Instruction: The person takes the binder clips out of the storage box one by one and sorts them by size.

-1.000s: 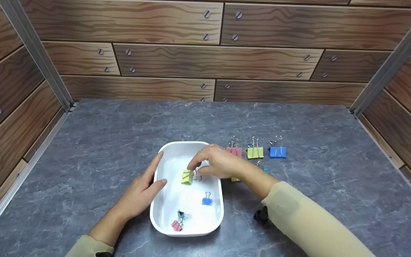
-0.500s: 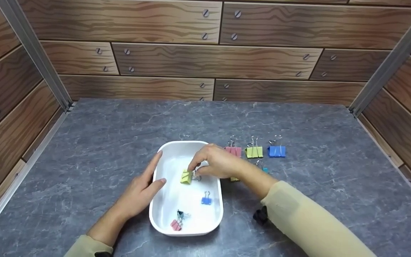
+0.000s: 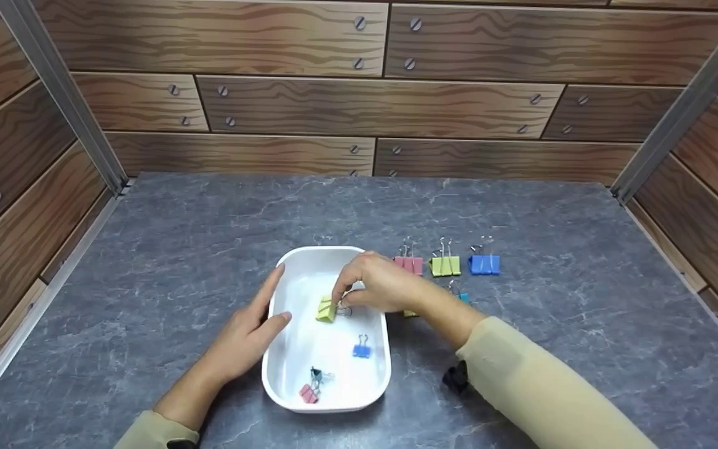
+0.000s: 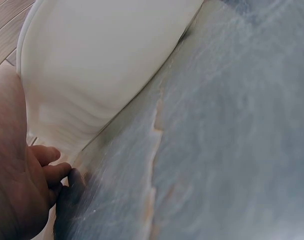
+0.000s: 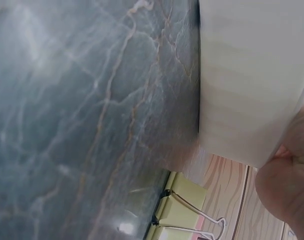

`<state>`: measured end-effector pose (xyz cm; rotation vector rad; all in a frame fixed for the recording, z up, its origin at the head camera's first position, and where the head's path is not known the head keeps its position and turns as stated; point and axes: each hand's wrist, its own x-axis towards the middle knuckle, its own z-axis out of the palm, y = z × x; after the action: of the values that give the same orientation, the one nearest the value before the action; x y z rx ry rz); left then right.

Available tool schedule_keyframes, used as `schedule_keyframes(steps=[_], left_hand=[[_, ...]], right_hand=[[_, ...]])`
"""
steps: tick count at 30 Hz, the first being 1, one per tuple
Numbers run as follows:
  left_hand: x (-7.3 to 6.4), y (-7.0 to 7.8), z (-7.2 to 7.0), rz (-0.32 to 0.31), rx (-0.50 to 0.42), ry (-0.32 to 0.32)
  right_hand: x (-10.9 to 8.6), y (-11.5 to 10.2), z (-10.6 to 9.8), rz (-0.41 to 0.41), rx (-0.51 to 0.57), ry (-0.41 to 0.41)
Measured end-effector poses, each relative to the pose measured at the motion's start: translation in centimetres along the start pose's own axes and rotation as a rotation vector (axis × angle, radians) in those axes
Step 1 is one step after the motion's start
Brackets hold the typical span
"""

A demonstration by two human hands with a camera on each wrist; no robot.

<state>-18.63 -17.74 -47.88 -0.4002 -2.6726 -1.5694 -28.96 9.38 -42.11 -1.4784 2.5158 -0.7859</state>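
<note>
In the head view my left hand (image 3: 250,337) rests against the left side of a white tray (image 3: 272,380), thumb and index finger extended at its rim. The left wrist view shows its other fingers loosely bent beside the tray wall (image 4: 96,65). My right hand (image 3: 384,284) reaches over the right rim and pinches a yellow-green binder clip (image 3: 326,310) by its wire handles, low inside the tray. The fingertips partly cover those handles. Also in the tray lie a small blue binder clip (image 3: 361,350), a dark teal clip (image 3: 316,374) and a pink clip (image 3: 308,394).
Right of the tray, large pink (image 3: 410,265), yellow-green (image 3: 445,266) and blue (image 3: 484,264) binder clips stand in a row. Closer in, another yellow-green clip (image 3: 410,313) and a teal clip (image 3: 464,298) are partly hidden by the right arm. Wood-patterned walls (image 3: 359,106) enclose the grey marbled table.
The right index fingertip has shifted slightly right and down along the yellow-green clip toward its handles. The left hand, tray and other clips stay in place.
</note>
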Motion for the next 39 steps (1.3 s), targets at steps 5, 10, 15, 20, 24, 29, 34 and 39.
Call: schedule_keyframes(steps=[5, 10, 15, 20, 24, 29, 34, 39], left_hand=[[0.04, -0.03, 0.02, -0.014, -0.011, -0.006], [0.0, -0.14, -0.06, -0.007, -0.015, 0.0], [-0.08, -0.25, -0.11, 0.0, -0.007, 0.006], [0.03, -0.16, -0.06, -0.002, -0.002, 0.004], [0.09, -0.04, 0.01, -0.007, 0.0, -0.001], [0.08, 0.03, 0.01, -0.012, 0.003, 0.001], [0.09, -0.05, 0.04, -0.01, 0.001, -0.003], [0.04, -0.05, -0.03, 0.0, 0.001, 0.003]], right_hand=[[0.0, 0.17, 0.2, 0.006, 0.001, 0.014], [0.03, 0.15, 0.26, 0.014, 0.009, 0.022], [0.13, 0.15, 0.32, 0.004, 0.024, 0.033], [0.01, 0.24, 0.24, 0.0, 0.045, 0.059], [-0.17, 0.3, 0.22, 0.04, 0.083, 0.063], [-0.28, 0.19, 0.17, 0.115, 0.22, 0.079], [-0.38, 0.09, 0.14, 0.173, 0.379, 0.126], [-0.32, -0.05, -0.05, 0.172, 0.479, 0.206]])
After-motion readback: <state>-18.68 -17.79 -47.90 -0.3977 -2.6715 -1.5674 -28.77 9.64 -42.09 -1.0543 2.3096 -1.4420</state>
